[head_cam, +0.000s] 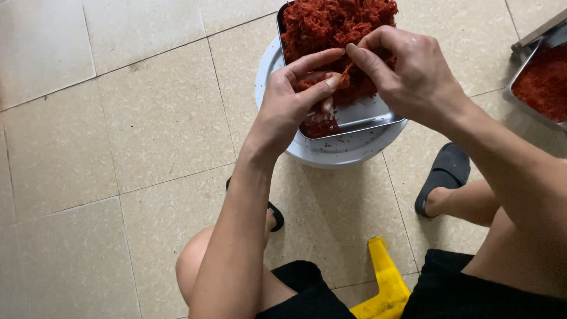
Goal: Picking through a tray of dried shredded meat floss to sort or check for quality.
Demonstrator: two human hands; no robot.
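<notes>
A metal tray (361,117) heaped with red shredded strands (331,23) rests on a round white lid or bucket top (336,155). My left hand (292,97) is over the tray's near part, thumb and fingers pinched on a small clump of the red strands. My right hand (407,68) comes in from the right, its fingertips meeting the left hand's fingertips on the same clump. Both hands hover just above the tray's bare near corner.
A second metal tray (540,82) with red material lies at the right edge on the tiled floor (118,147). My knees, black shorts, black sandals (446,171) and a yellow stool (387,283) are below.
</notes>
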